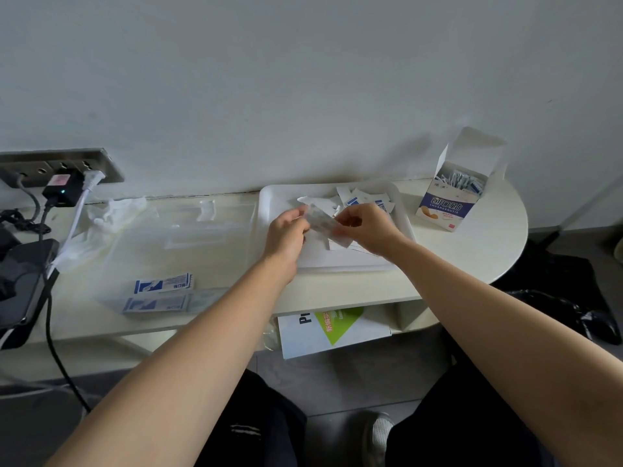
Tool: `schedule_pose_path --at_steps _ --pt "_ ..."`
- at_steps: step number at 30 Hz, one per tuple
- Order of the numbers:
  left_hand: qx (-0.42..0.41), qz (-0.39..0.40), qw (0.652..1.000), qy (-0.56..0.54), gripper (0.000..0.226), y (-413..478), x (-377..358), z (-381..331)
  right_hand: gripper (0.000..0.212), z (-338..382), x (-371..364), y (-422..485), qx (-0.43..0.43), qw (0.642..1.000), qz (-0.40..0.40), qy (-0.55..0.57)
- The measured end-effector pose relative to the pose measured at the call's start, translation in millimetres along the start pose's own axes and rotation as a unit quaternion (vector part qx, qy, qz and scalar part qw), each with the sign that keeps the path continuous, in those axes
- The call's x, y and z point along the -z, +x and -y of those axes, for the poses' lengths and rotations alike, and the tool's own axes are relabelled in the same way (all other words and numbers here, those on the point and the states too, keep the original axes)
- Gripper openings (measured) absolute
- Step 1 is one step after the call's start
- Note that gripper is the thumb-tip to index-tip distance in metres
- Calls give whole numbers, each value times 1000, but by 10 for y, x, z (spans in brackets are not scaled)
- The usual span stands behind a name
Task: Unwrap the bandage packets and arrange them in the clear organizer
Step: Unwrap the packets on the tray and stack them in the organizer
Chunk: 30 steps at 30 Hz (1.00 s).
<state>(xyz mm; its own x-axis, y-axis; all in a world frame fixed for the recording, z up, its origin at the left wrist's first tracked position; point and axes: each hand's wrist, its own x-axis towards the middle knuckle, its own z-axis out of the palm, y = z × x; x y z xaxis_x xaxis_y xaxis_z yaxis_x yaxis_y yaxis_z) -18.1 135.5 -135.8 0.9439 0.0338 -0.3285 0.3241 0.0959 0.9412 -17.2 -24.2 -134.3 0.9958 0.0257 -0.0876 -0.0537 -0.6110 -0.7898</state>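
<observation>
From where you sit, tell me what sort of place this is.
Probably a home or dorm room, not a clinic: a pale desk pushed against a bare wall, a socket panel with chargers plugged in, and a booklet stored beneath the desktop.

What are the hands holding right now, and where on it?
A bandage packet, pinched at its two ends: left hand on one, right hand on the other.

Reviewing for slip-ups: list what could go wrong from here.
The left hand and right hand pinch the small pale bandage packet over the white plastic tray; if dropped, it could get lost among the torn white paper wrappers there. The open blue-and-white cardboard box stands close beside the right forearm; a sideways swing might tip it over.
</observation>
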Motion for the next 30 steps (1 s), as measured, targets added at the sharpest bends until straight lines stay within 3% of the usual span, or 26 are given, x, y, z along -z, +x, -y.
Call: schedule_pose_path --at_steps 2,5,8,13,24,30 --pt "-61 -26 988 136 36 13 71 54 13 -42 -29 -17 40 996 -7 -80" --pt "-78 1 937 339 36 -10 138 157 8 -124 -136 -80 29 989 38 -139" --pt "-79 14 899 431 36 -49 149 196 12 -152 -177 -131 -13 984 52 -172" --pt "-90 14 885 456 32 -19 145 181 20 -189 -8 -131 -24 981 82 -173" --pt "-102 46 885 453 23 -2 78 188 2 -156 20 -161 -27 991 71 -106" --pt "-149 34 878 454 13 -43 222 -391 11 167 152 -117 68 997 -7 -23"
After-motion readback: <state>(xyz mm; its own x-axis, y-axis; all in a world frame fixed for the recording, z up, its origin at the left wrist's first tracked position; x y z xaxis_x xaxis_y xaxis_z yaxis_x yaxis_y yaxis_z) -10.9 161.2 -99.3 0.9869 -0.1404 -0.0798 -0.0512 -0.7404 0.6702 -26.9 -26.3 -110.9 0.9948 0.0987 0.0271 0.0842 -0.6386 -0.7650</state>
